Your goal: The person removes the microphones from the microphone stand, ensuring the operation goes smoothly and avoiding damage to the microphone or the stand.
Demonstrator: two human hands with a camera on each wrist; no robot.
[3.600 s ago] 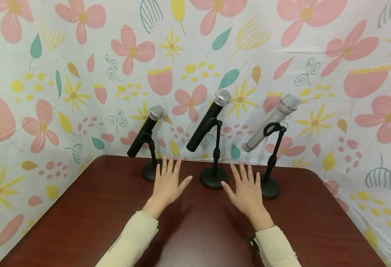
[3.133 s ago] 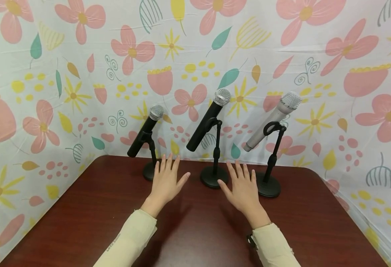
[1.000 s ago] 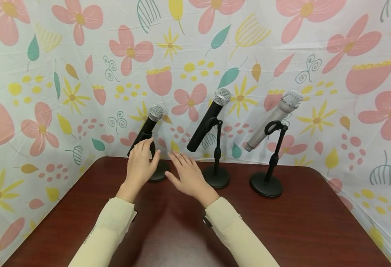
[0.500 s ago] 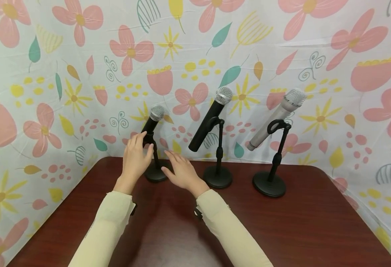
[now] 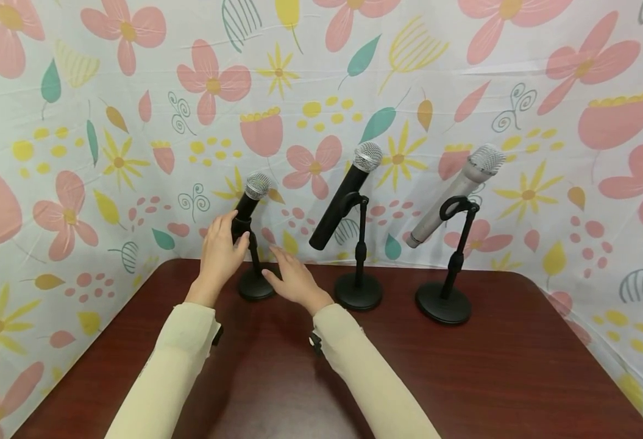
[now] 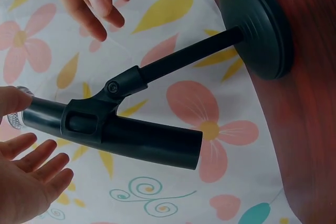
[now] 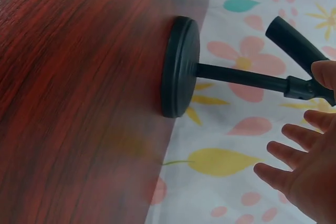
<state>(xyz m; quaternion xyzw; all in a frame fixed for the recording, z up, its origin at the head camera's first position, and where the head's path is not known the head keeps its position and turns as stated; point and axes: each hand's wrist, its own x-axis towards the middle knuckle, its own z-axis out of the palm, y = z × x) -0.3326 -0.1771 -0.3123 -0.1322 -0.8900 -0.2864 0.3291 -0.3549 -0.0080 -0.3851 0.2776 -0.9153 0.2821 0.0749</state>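
Note:
A black microphone with a silver mesh head tilts in its black desk stand at the left of the row. My left hand is raised at its left, fingers spread; in the left wrist view the thumb and fingers lie either side of the microphone's body near its head, not closed on it. To the right of this stand my right hand hovers with fingers extended. In the right wrist view the right hand appears beside the stand's pole, gripping nothing.
A second black microphone on a stand is in the middle, close to my right hand. Farther right, a silver-white microphone sits on another stand. All stand near the back edge of the dark wooden table, before a flowered cloth.
Both hands have moved left from the middle of the table to the left microphone. The right hand has left the right-hand stand. In the last half second they shift only slightly.

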